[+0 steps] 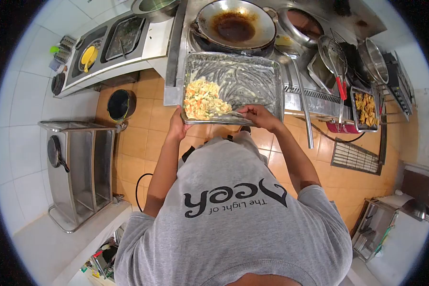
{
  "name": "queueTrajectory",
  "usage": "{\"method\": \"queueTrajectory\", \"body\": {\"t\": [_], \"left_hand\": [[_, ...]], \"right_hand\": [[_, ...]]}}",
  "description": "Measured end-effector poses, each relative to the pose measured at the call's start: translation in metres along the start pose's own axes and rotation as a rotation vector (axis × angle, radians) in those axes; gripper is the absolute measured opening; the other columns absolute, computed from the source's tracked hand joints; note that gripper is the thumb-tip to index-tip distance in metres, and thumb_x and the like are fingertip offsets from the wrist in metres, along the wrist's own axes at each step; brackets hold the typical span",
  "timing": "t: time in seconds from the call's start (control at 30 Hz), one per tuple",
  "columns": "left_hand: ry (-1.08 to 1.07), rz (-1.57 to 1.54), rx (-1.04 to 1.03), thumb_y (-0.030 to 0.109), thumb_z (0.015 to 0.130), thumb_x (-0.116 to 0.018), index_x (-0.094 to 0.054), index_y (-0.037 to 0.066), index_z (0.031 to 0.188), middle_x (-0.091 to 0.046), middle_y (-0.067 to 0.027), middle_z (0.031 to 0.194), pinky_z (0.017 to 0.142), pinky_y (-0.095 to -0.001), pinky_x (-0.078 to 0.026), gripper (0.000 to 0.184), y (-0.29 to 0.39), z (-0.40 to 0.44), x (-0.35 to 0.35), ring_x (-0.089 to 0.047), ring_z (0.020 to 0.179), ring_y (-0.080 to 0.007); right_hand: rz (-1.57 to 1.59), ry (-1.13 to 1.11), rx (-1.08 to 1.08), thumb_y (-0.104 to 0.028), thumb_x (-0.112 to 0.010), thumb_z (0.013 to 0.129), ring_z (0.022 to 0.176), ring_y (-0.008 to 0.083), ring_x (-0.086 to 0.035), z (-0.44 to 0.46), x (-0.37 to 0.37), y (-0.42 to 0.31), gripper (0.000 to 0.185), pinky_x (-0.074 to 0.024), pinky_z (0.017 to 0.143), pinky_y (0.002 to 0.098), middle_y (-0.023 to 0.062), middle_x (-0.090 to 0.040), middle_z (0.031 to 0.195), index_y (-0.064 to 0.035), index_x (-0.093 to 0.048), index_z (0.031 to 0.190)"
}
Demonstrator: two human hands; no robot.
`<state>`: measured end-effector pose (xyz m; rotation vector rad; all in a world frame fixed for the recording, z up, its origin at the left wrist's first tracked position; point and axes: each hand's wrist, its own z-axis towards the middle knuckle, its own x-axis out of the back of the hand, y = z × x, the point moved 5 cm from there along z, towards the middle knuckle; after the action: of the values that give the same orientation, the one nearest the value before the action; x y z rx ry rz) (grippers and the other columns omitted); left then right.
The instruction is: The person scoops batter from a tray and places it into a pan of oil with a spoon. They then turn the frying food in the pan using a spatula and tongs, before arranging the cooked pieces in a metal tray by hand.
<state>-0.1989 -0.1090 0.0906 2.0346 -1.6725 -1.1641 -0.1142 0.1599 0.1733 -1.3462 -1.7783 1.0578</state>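
A rectangular metal tray (255, 83) is held in front of my body, beside the stove's front edge. Its floor is smeared with pale batter. A mound of chopped vegetables in batter (202, 100), with orange and green bits, is gathered at the tray's near left. My left hand (177, 125) grips the tray's left near corner. Over the near rim, my right hand (260, 117) has its fingers pinched around a thin metal utensil (234, 113), perhaps a spoon. Its tip reaches the mound's right edge, and most of its shape is hidden.
Behind the tray sits a large wok (236, 26) with dark oil. Right of it are a long-handled ladle (302, 100), red-handled strainers (342, 88) and a tray of fried pieces (365, 110). A black bucket (121, 105) and steel rack (81, 167) stand at left.
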Motion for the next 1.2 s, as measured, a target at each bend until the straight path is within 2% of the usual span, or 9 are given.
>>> {"method": "queueTrajectory", "body": {"t": [0.1, 0.2, 0.3, 0.4, 0.53, 0.63, 0.67, 0.93, 1.2], "left_hand": [[0.009, -0.017, -0.017, 0.038, 0.095, -0.027, -0.043, 0.003, 0.119, -0.054, -0.0121, 0.114, 0.078, -0.0341, -0.053, 0.046, 0.000, -0.003, -0.002, -0.058, 0.096, -0.0210], [0.004, -0.023, -0.007, 0.039, 0.095, -0.027, -0.043, 0.003, 0.119, -0.054, -0.0119, 0.113, 0.077, -0.0334, -0.054, 0.046, 0.000, -0.007, -0.006, -0.059, 0.095, -0.0204], [-0.021, -0.012, 0.009, 0.041, 0.095, -0.027, -0.042, 0.004, 0.121, -0.054, -0.0110, 0.114, 0.077, -0.0322, -0.053, 0.048, -0.006, 0.000, 0.002, -0.059, 0.095, -0.0199], [-0.007, 0.064, 0.014, 0.044, 0.094, -0.024, -0.041, 0.007, 0.123, -0.053, -0.0084, 0.116, 0.079, -0.0319, -0.051, 0.051, -0.008, -0.002, 0.003, -0.056, 0.100, -0.0195], [0.071, 0.022, -0.044, 0.053, 0.090, -0.023, -0.042, 0.014, 0.125, -0.054, -0.0008, 0.117, 0.084, -0.0359, -0.043, 0.055, -0.007, -0.007, -0.003, -0.051, 0.106, -0.0173], [0.045, -0.021, -0.056, 0.052, 0.091, -0.022, -0.044, 0.013, 0.123, -0.055, -0.0016, 0.114, 0.080, -0.0357, -0.044, 0.055, -0.006, -0.007, -0.007, -0.053, 0.101, -0.0169], [0.072, -0.016, -0.066, 0.052, 0.091, -0.022, -0.047, 0.012, 0.118, -0.057, -0.0027, 0.110, 0.078, -0.0352, -0.045, 0.054, -0.004, -0.008, -0.008, -0.054, 0.097, -0.0166], [0.082, -0.181, -0.178, 0.052, 0.091, -0.022, -0.049, 0.012, 0.107, -0.055, -0.0059, 0.111, 0.086, -0.0437, -0.039, 0.051, -0.012, 0.010, 0.019, -0.049, 0.104, -0.0214], [0.475, -0.324, -0.019, 0.054, 0.089, -0.031, -0.048, 0.012, 0.105, -0.049, -0.0045, 0.110, 0.082, -0.0395, -0.040, 0.048, -0.064, -0.022, 0.063, -0.047, 0.098, -0.0222]], "right_hand": [[-0.061, -0.001, 0.110, -0.011, -0.053, 0.087, 0.072, 0.0046, -0.048, 0.009, 0.012, 0.015, 0.016, -0.0402, 0.066, 0.0203, -0.0027, -0.057, 0.080, -0.0060, -0.061, 0.100], [-0.182, 0.028, 0.035, -0.011, -0.054, 0.086, 0.072, 0.0049, -0.048, 0.001, 0.018, 0.009, 0.016, -0.0400, 0.066, 0.0206, -0.0026, -0.057, 0.078, -0.0052, -0.061, 0.100], [-0.163, 0.059, 0.137, -0.012, -0.054, 0.087, 0.057, 0.0018, -0.037, -0.002, 0.018, 0.007, 0.017, -0.0302, 0.049, 0.0194, -0.0071, -0.045, 0.067, -0.0055, -0.059, 0.101], [-0.074, 0.064, 0.113, -0.010, -0.053, 0.087, 0.066, 0.0044, -0.045, -0.008, 0.026, -0.002, 0.015, -0.0387, 0.059, 0.0206, -0.0039, -0.055, 0.074, -0.0050, -0.060, 0.100], [-0.060, 0.051, 0.041, -0.009, -0.053, 0.087, 0.053, 0.0009, -0.033, -0.008, 0.050, -0.029, 0.016, -0.0248, 0.045, 0.0177, -0.0085, -0.046, 0.069, -0.0057, -0.058, 0.103], [-0.033, 0.046, 0.059, -0.008, -0.053, 0.087, 0.053, -0.0001, -0.032, -0.002, 0.075, -0.065, 0.018, -0.0249, 0.044, 0.0174, -0.0093, -0.045, 0.068, -0.0077, -0.058, 0.104], [-0.075, 0.036, 0.083, -0.020, -0.055, 0.088, 0.046, 0.0003, -0.027, 0.003, 0.084, -0.077, 0.019, -0.0201, 0.041, 0.0175, -0.0105, -0.035, 0.058, -0.0099, -0.058, 0.104], [-0.045, 0.062, 0.178, -0.019, -0.053, 0.088, 0.048, 0.0001, -0.030, 0.093, 0.176, -0.136, 0.022, -0.0232, 0.040, 0.0159, -0.0096, -0.039, 0.063, -0.0106, -0.056, 0.107], [-0.246, 0.244, 0.193, -0.014, -0.050, 0.085, 0.052, 0.0034, -0.036, 0.197, 0.244, -0.125, 0.019, -0.0316, 0.046, 0.0186, -0.0063, -0.050, 0.069, -0.0097, -0.059, 0.102]]}}
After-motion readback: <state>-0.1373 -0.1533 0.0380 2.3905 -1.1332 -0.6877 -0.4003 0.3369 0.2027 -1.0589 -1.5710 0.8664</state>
